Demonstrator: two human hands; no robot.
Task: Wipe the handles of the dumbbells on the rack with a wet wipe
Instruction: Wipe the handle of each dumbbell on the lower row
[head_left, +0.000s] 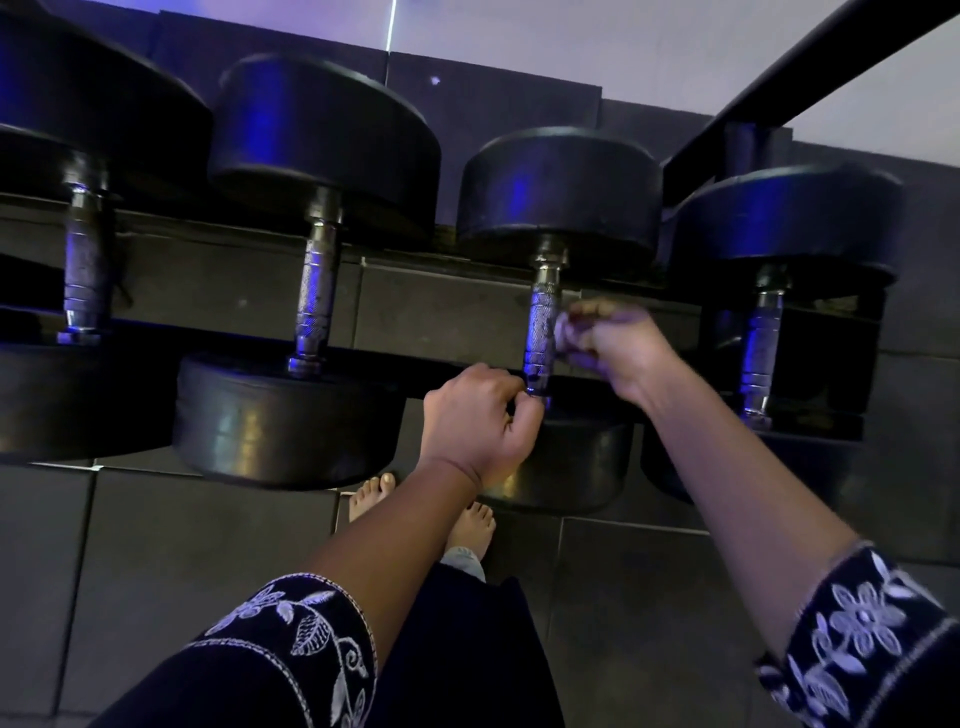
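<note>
Several black dumbbells lie across a dark rack (234, 283), their metal handles pointing toward me. My right hand (613, 345) pinches a small crumpled wet wipe (563, 332) against the right side of the third dumbbell's knurled handle (543, 322). My left hand (475, 421) grips the near end of that same handle, just above the near weight head (571, 462). The right hand is blurred. Other handles show further left (317, 306) and at the far left (85, 270), and one on the right (761, 338).
Dark rubber floor tiles (156, 530) lie under the rack. My bare feet (467, 519) stand close below the third dumbbell. A black slanted bar (810, 73) of the rack frame crosses the upper right. Embroidered dark sleeves cover both forearms.
</note>
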